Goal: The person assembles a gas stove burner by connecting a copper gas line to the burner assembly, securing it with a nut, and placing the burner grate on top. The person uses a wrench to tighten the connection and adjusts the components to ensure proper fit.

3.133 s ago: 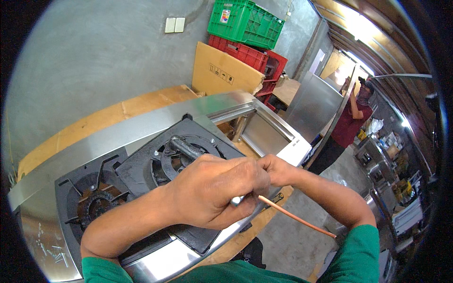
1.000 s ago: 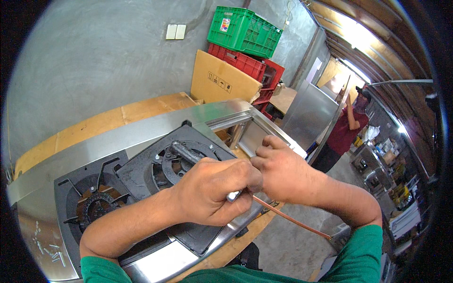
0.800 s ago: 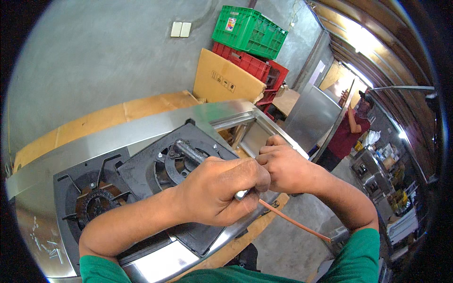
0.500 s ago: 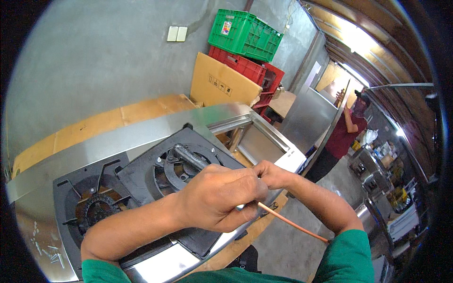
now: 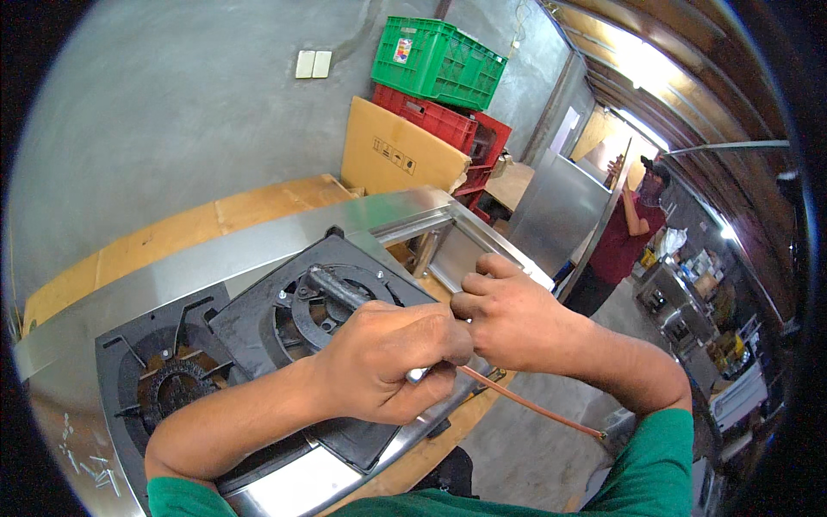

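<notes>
My left hand [image 5: 392, 358] is closed in a fist over the cooktop's front side. A thin copper tube [image 5: 534, 403] comes out from beside its fingers and slants down to the right, its far end free. The shiny tip of a metal piece [image 5: 418, 375] pokes out of the same fist. Against its knuckles, my right hand [image 5: 508, 310] is closed with its back turned up; its fingers hide what it grips. Below my hands lies a black burner plate [image 5: 250, 323] with a thick black pipe [image 5: 336, 286] across its ring, tilted over the steel cooktop [image 5: 293, 478].
A second black burner [image 5: 177, 388] sits at the left, with loose screws [image 5: 99, 470] near it. Behind stand a cardboard sheet [image 5: 396, 151], red crates [image 5: 431, 121] and a green crate [image 5: 439, 60]. A person in a dark red shirt [image 5: 616, 241] holds a large panel at the right.
My right hand has rolled over and risen, so its back now faces up. My left hand has shifted slightly left. More of the copper tube's free end shows beside my right sleeve.
</notes>
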Available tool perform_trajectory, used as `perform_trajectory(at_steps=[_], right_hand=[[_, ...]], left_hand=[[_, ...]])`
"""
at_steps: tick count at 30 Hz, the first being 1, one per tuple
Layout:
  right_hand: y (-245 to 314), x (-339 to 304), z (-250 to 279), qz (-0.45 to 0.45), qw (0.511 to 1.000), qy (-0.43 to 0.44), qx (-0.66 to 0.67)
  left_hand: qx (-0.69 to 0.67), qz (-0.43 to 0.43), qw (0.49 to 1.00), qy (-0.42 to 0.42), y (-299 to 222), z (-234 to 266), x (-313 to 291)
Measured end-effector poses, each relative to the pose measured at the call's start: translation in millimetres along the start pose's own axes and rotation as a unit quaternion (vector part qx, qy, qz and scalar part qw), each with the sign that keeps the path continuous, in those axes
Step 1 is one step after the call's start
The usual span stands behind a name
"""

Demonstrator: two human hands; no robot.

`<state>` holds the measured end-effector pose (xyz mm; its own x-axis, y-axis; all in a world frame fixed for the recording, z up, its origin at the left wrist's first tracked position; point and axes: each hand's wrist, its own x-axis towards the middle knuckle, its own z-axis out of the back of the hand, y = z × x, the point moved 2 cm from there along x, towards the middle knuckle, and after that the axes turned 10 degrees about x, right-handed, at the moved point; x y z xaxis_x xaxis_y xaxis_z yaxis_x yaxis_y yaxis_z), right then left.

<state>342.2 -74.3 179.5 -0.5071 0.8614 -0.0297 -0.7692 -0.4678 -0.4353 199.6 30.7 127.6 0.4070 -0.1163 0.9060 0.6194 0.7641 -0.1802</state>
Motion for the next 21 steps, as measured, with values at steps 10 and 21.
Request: perform_trajectory(at_steps=[10, 21], right_hand=[[-39.1, -9.1, -44.0, -0.001, 0.972, 0.014, 0.233], [-35.8, -16.6, -64.0, -0.029, 0.96, -0.035, 0.275]], left_hand=[[-0.023, 0.017, 1.0, -0.01, 3.8, -0.2, -0.5], [-0.014, 0.01, 1.0, 0.004, 2.5, 0.5, -2.4]])
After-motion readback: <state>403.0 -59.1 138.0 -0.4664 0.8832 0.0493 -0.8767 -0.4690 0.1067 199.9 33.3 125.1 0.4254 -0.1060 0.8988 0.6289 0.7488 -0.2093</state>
